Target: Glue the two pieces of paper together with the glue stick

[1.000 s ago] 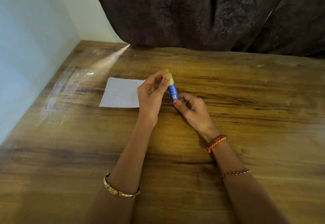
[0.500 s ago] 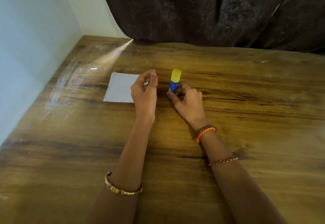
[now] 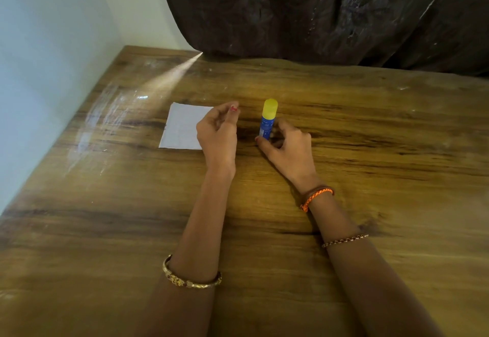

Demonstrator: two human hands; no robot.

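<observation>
Glue stick (image 3: pixel 267 119): a small cylinder with a blue body and a rounded yellow cap, cap on; it stands upright on the table, near the paper's right side with the left hand between them.
Label: pale print runs down the blue body, too small to read; no brand can be made out.
Paper (image 3: pixel 182 129): a white, flat, roughly square sheet lying on the table, its right edge hidden behind the left hand; whether it is one sheet or two stacked cannot be told. A tiny dark mark sits on its left edge.
Right hand (image 3: pixel 287 148): fingers and thumb curled round the lower blue part of the glue stick, gripping it near its base.
Left hand (image 3: pixel 218 135): raised over the paper's right edge, fingers loosely curled and holding nothing; red polish shows on a nail.
Table (image 3: pixel 370 151): wood-grain surface, brown with dark streaks, glossy, with a pale streak of light and scuffs at the far left.
Wrists: a gold bangle (image 3: pixel 191 277) on the left arm; an orange braided band (image 3: pixel 316 197) and a thin beaded chain (image 3: pixel 344 240) on the right.
Backdrop: a dark, patterned curtain (image 3: pixel 317 11) and a pale wall (image 3: pixel 39 58).
</observation>
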